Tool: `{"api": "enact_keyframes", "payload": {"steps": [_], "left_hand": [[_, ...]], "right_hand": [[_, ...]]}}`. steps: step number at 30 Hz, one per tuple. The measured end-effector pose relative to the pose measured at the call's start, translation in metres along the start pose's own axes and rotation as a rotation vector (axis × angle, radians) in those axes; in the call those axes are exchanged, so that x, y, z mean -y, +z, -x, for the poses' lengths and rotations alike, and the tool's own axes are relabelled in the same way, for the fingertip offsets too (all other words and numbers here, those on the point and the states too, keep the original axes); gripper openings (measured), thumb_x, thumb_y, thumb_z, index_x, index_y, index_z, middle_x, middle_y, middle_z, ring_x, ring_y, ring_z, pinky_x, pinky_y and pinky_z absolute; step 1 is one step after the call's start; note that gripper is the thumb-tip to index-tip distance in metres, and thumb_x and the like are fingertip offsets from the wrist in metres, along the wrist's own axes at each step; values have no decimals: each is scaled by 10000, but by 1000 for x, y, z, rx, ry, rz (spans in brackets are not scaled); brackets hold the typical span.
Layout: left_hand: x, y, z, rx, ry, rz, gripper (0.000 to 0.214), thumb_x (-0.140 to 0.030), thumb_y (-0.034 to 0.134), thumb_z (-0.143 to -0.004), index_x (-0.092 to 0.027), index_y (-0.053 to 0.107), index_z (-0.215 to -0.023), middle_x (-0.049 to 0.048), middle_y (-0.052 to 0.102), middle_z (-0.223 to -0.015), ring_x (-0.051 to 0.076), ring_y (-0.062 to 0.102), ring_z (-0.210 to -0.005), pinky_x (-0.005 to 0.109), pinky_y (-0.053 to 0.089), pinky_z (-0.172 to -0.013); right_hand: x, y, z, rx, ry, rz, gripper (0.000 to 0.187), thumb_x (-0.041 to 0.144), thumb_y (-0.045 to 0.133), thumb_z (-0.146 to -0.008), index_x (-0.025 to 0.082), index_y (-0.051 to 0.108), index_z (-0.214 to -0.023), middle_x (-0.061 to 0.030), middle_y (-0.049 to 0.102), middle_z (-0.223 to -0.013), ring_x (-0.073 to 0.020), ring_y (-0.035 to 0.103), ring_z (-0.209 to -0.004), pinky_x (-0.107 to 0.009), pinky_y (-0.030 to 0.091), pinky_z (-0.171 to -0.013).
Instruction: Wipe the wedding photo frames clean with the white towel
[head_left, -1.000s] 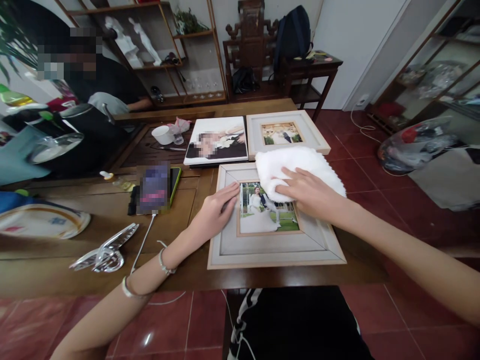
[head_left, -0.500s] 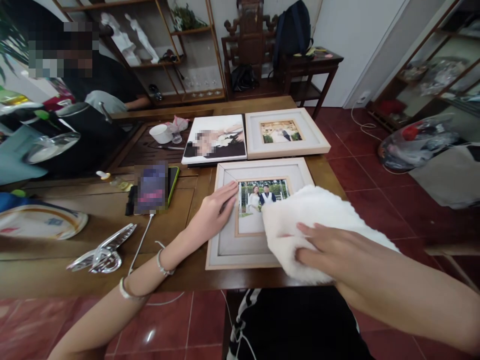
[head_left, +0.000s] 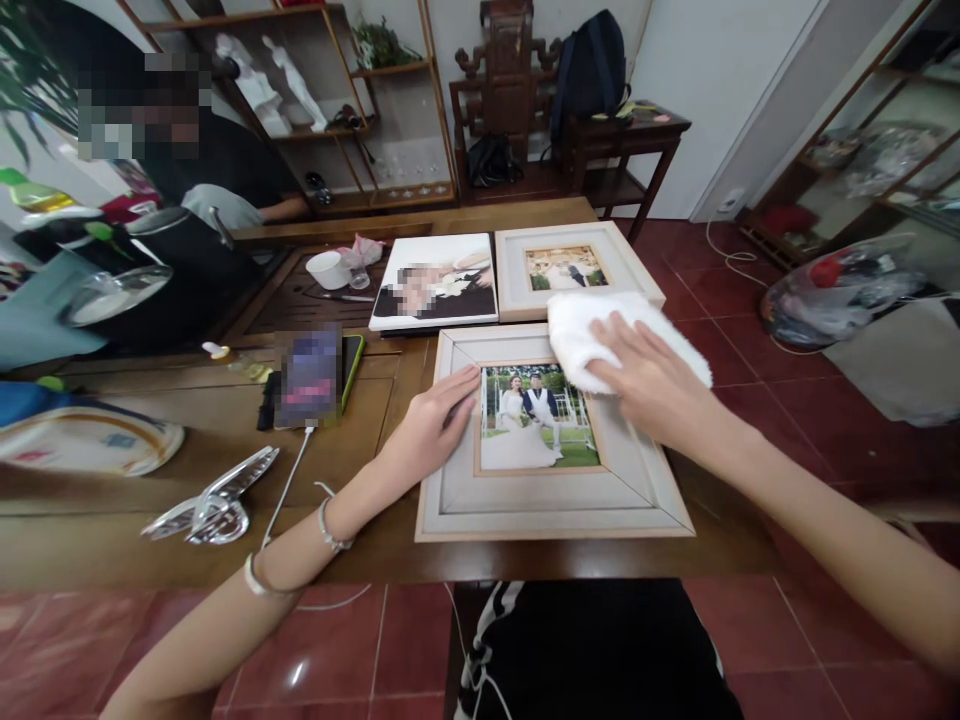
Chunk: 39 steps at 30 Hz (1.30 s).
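Observation:
A pale wooden picture frame (head_left: 525, 500) with a wedding photo lies flat at the near edge of the wooden table (head_left: 187, 540). My left hand (head_left: 431, 425) rests flat on its left side, fingers stretched out. My right hand (head_left: 649, 380) presses a white cloth (head_left: 592, 325) onto the frame's upper right corner, fingers lying flat on the cloth.
A second framed photo (head_left: 574, 268) and a canvas print (head_left: 435, 282) lie behind the frame. A phone (head_left: 309, 375) on a cable, a silver ornament (head_left: 210, 500), a plate (head_left: 82, 440) and a white cup (head_left: 326, 268) stand to the left. Another person sits at the far left.
My right hand has swept the cloth from the frame's lower right corner up to its upper right corner. My left hand has stayed on the frame's left side.

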<state>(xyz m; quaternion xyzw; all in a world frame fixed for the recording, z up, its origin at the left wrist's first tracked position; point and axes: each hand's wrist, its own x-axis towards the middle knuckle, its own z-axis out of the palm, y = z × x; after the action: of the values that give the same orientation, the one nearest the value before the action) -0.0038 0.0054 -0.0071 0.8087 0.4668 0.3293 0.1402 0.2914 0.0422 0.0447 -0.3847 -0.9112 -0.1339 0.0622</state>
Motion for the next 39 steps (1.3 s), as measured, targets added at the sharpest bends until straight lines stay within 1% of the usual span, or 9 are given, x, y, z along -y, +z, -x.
{"api": "enact_keyframes", "payload": {"steps": [2,5,9,14,19,24,30,35,39], "left_hand": [[0,0,0,-4,1,-7,363,-260,451,-970,-124,640,-1248,142,616,-1329,256,539,-1288,455,434,-1109],[0,0,0,-10,9,-19,365,-252,452,-969,-99,639,-1243,159,620,-1318,257,549,-1279,455,440,-1103],[-1,0,0,-19,7,-21,356,-253,463,-965,-109,644,-1236,154,629,-1309,257,559,-1269,461,449,-1094],[-1,1,0,-24,14,-25,354,-256,466,-966,-107,645,-1232,161,624,-1312,258,558,-1271,473,446,-1096],[0,0,0,-12,25,-27,353,-261,457,-969,-138,640,-1244,147,619,-1323,254,554,-1275,481,447,-1093],[1,0,0,-9,35,-24,355,-256,473,-960,-112,640,-1238,164,621,-1314,259,552,-1275,470,448,-1094],[2,0,0,2,38,-16,352,-237,484,-953,-124,631,-1252,154,613,-1325,251,543,-1284,468,446,-1097],[2,0,0,6,20,-19,354,-252,475,-956,-126,638,-1244,150,615,-1325,259,545,-1282,472,449,-1093],[2,0,-1,0,21,-21,358,-238,452,-960,-130,635,-1248,147,615,-1326,252,555,-1274,470,450,-1091]], "right_hand": [[7,9,-1,45,-31,0,460,-103,442,-738,101,650,-1094,-233,473,-1443,-424,326,-1399,-584,356,-1094],[19,9,4,62,-33,0,437,-84,458,-754,109,658,-1092,-234,503,-1416,-419,338,-1394,-579,356,-1087],[37,-7,19,120,-68,-22,428,-56,531,-702,126,673,-1062,-241,541,-1378,-430,401,-1354,-574,380,-1068],[67,-32,53,127,-137,-89,477,-5,621,-545,173,696,-981,-244,627,-1267,-449,555,-1211,-545,482,-975],[84,-46,72,97,-180,-159,446,52,582,-556,196,686,-965,-229,682,-1176,-389,656,-1083,-491,549,-901],[75,-33,55,123,-85,-177,532,-19,501,-628,140,628,-1120,-262,556,-1355,-370,494,-1301,-499,468,-1033],[36,-1,8,42,77,-203,595,-44,468,-675,87,556,-1249,-263,362,-1512,-384,272,-1428,-558,340,-1123],[14,18,-22,40,53,-155,631,-33,520,-693,143,548,-1298,-195,383,-1522,-390,244,-1442,-589,283,-1135],[19,19,-19,51,10,-75,589,-27,519,-733,142,554,-1296,-210,430,-1486,-403,287,-1423,-594,293,-1117]]}}
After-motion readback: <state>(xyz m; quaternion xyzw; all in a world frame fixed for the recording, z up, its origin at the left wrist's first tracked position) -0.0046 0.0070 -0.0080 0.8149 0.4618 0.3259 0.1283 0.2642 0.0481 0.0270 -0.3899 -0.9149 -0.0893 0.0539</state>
